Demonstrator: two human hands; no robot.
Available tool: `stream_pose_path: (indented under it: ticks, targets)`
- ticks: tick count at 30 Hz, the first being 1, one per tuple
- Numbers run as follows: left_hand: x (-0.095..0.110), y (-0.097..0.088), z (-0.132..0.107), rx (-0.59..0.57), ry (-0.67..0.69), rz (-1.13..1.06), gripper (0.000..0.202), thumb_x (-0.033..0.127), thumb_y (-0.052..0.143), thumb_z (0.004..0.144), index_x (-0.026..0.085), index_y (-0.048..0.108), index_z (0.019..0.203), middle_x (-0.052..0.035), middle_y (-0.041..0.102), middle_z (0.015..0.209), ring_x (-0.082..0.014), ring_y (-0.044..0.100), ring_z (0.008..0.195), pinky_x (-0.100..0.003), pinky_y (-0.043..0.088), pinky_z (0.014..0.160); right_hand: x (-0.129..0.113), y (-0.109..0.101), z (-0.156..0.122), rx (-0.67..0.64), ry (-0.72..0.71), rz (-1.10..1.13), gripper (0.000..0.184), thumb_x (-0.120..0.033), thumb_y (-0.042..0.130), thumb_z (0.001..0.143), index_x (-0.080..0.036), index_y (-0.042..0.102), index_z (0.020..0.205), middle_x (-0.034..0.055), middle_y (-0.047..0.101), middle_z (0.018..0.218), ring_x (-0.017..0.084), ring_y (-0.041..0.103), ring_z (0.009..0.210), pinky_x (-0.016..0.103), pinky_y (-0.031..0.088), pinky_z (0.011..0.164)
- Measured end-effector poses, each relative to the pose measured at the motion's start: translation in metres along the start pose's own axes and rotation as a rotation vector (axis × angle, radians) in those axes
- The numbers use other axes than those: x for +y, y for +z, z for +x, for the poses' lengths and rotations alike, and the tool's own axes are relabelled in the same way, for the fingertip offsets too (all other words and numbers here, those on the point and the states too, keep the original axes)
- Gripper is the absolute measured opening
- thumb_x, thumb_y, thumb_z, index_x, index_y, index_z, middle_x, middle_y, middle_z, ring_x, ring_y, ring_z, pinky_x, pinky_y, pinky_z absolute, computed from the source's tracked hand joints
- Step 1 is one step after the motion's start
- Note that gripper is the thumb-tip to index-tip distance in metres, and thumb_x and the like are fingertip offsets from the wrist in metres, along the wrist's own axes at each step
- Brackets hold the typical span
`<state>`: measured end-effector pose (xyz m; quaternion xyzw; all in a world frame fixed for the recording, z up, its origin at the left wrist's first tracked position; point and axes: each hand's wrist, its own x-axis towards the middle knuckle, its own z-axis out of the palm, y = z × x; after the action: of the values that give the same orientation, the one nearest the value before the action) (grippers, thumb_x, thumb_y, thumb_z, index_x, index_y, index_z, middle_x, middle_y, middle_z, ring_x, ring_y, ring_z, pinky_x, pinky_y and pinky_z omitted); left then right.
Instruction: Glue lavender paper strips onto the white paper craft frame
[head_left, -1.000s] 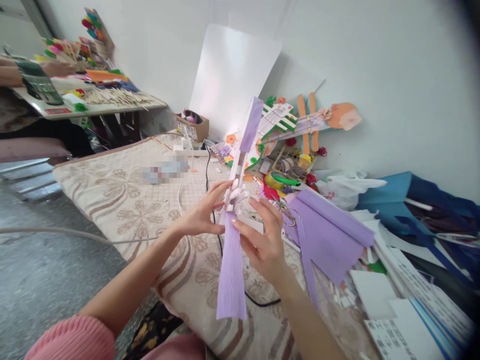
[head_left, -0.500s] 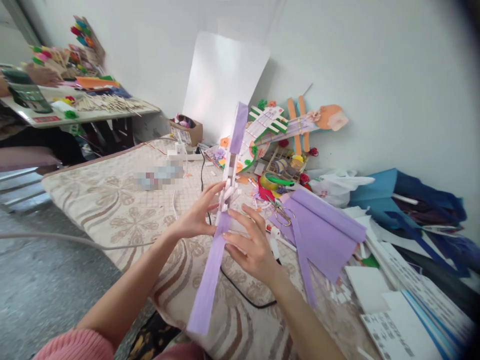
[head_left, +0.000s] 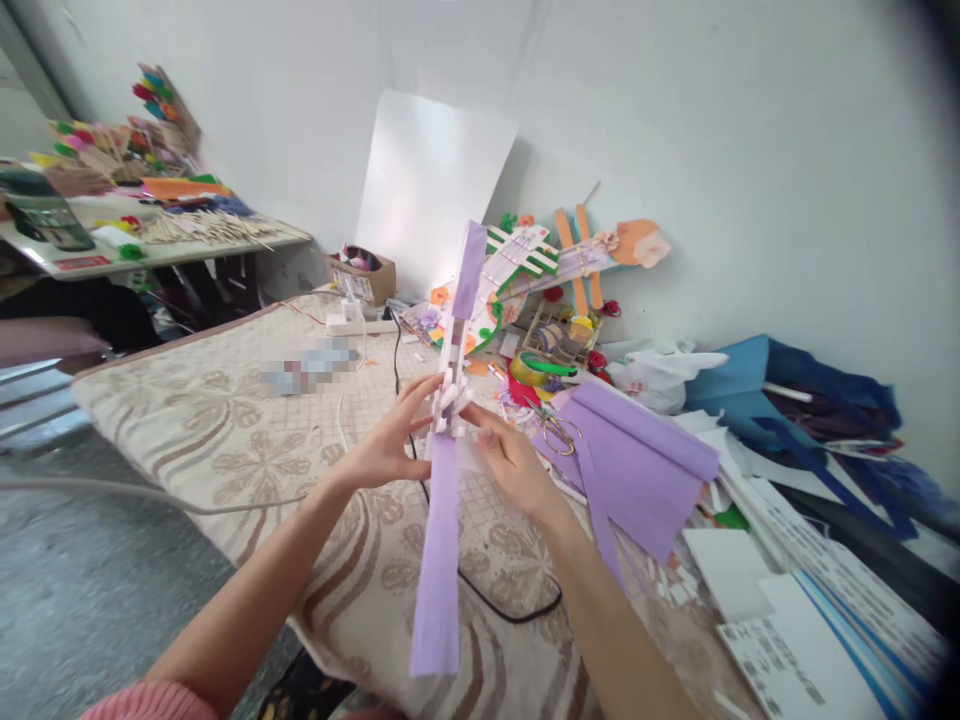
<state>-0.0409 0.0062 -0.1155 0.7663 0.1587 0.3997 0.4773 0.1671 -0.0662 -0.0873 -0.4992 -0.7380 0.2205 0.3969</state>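
Upright in front of me is a narrow white craft piece (head_left: 452,358) with small white blocks around its middle. A purple crepe paper strip (head_left: 437,560) covers its top and hangs as a long loose tail from its lower part. My left hand (head_left: 382,440) grips the piece from the left, fingers at the white blocks and thumb lower, near the strip. On the other side, my right hand (head_left: 516,465) holds the piece's right edge with its index finger, the other fingers curled. The contact behind the piece is hidden.
Gold-handled scissors (head_left: 553,430) lie by a purple crepe paper sheet (head_left: 637,465) on the right. Behind are a tape roll (head_left: 531,368) and decorated guitar-shaped crafts (head_left: 517,265). A black cable (head_left: 517,618) crosses the patterned tablecloth (head_left: 255,440). A co-worker's hand (head_left: 79,180) shows far left.
The loose purple tail has swung from slanting left to hanging nearly straight down. My right hand's fingers have left the strip and moved up to the blocks' right edge. The view has shifted slightly.
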Motion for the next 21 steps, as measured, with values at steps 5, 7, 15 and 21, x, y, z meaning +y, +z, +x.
stream_pose_path:
  ticks: [5, 7, 15, 21]
  targets:
    - [0.0, 0.001, 0.006, -0.017, 0.025, -0.032, 0.103, 0.033, 0.085, 0.07, 0.044, 0.027, 0.154, -0.0065, 0.017, 0.16, -0.0397, 0.018, 0.152, -0.056, 0.042, 0.115, -0.006, -0.007, 0.0, -0.032, 0.018, 0.04, 0.062, -0.063, 0.031, 0.1, -0.025, 0.057, 0.142, 0.0085, 0.059, 0.145, 0.026, 0.045, 0.144, 0.052, 0.035, 0.121]
    - [0.0, 0.001, 0.013, -0.028, 0.047, -0.039, 0.102, 0.033, 0.085, 0.07, 0.045, 0.027, 0.154, -0.0059, 0.017, 0.16, -0.0392, 0.019, 0.152, -0.055, 0.042, 0.115, -0.005, -0.011, 0.0, -0.019, 0.027, 0.02, 0.063, -0.065, 0.032, 0.099, -0.025, 0.058, 0.141, 0.0083, 0.059, 0.146, 0.027, 0.043, 0.145, 0.053, 0.033, 0.122]
    - [-0.005, 0.006, 0.03, -0.087, 0.003, -0.091, 0.101, 0.03, 0.085, 0.071, 0.044, 0.028, 0.154, -0.0076, 0.018, 0.159, -0.0377, 0.022, 0.151, -0.055, 0.047, 0.111, -0.001, -0.017, 0.002, 0.021, 0.09, -0.032, 0.07, -0.071, 0.031, 0.096, -0.022, 0.065, 0.134, 0.0124, 0.06, 0.143, 0.029, 0.047, 0.143, 0.056, 0.035, 0.12]
    - [-0.006, 0.005, 0.031, -0.092, 0.008, -0.108, 0.101, 0.028, 0.084, 0.072, 0.045, 0.027, 0.154, -0.0069, 0.017, 0.159, -0.0377, 0.022, 0.151, -0.054, 0.044, 0.114, -0.003, -0.018, 0.001, 0.038, 0.085, -0.031, 0.067, -0.068, 0.03, 0.098, -0.023, 0.066, 0.133, 0.0111, 0.063, 0.14, 0.029, 0.048, 0.142, 0.055, 0.037, 0.119]
